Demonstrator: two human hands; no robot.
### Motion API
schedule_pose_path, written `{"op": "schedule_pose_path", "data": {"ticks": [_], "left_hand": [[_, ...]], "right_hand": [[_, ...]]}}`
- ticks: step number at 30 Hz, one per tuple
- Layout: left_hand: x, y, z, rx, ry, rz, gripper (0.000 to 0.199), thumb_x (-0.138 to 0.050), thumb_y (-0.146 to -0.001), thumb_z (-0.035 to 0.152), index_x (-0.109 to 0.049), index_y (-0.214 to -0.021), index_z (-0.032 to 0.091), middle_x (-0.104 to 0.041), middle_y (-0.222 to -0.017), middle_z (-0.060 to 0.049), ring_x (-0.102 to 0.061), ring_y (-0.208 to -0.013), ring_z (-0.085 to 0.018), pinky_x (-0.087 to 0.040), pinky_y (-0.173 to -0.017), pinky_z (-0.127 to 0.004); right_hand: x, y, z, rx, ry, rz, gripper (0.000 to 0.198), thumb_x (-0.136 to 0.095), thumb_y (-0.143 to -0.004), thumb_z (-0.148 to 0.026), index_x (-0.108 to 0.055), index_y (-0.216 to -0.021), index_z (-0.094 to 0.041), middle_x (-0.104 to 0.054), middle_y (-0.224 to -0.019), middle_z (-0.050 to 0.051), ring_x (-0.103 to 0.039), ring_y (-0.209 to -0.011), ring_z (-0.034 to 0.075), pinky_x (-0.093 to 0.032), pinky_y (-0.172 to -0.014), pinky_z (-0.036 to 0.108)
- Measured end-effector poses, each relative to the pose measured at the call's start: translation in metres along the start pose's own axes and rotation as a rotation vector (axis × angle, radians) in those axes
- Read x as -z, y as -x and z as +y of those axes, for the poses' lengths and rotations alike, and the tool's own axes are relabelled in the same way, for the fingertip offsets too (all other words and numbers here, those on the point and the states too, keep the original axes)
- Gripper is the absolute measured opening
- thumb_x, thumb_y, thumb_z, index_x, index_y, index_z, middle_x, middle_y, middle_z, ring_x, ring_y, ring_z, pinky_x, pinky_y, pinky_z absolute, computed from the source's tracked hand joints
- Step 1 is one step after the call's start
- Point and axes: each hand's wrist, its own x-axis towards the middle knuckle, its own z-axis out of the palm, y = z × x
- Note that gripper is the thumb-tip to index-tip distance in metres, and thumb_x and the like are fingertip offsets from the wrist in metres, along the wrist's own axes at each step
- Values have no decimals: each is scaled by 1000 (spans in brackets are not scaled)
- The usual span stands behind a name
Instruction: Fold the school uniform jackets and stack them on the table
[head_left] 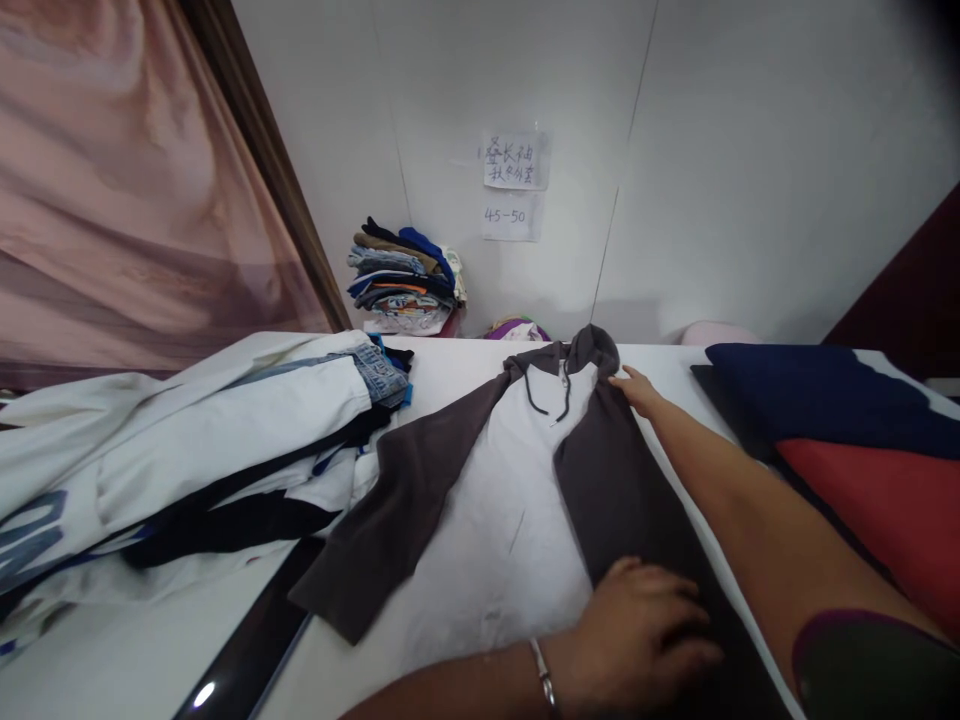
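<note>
A hoodie with a white body (517, 500), dark grey sleeves and a dark hood (592, 350) lies spread on the table, its drawstrings hanging at the neck. Reaching across from the lower left, my left hand (645, 630) is over the lower part of the right-hand sleeve (622, 480); its fingers are apart and a silver bangle (544, 675) circles the wrist. At the shoulder beside the hood, my right hand (639, 390) touches the fabric with its fingers stretched out. The cuff of that sleeve is partly hidden by my left hand and the frame edge.
A loose heap of white, black and denim clothes (225, 440) covers the left side. Folded garments (405, 270) are stacked against the wall. Dark blue (810, 395) and red (885, 500) folded pieces lie at the right. Two paper notes (516, 162) hang on the wall.
</note>
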Motion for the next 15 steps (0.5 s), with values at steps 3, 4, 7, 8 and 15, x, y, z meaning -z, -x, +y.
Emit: {"op": "schedule_pose_path", "data": {"ticks": [3,4,7,8,15], "left_hand": [[37,-35,-15,129,61,256,30,-42,-93,36,-66,-110,28,-67,-120,-2,-59,-115,-19,-44,-102,-41],[47,-49,-24,207,4,303,29,-44,-92,33,-65,-111,25,-65,-123,-4,-56,-118,-21,-43,-104,-43],[64,-86,-58,468,-184,292,37,-50,-90,35,-58,-121,17,-54,-136,-11,-48,-126,-27,-40,-104,-45],[66,-94,-70,546,-223,258,38,-50,-90,36,-57,-122,16,-55,-134,-14,-49,-125,-27,-41,-102,-43],[64,-89,-104,788,-300,212,23,-43,-94,30,-63,-101,21,-71,-98,-8,-66,-95,-23,-48,-79,-33]], "right_hand": [[4,4,-4,-13,6,-20,70,-64,-74,-14,-44,-141,-18,-72,-96,9,-66,-69,18,-52,-57,26],[3,4,-6,-12,6,-18,70,-63,-73,-13,-44,-141,-18,-73,-95,9,-65,-68,18,-52,-57,26],[-1,0,-9,5,5,6,69,-62,-72,-10,-47,-139,-18,-73,-93,7,-65,-69,17,-52,-59,25],[-3,-1,-9,12,5,15,68,-61,-71,-9,-48,-138,-18,-73,-91,6,-65,-69,16,-53,-60,25],[-18,-15,-1,99,74,89,61,-59,-67,-5,-58,-127,-17,-72,-85,3,-65,-76,17,-54,-69,26]]}}
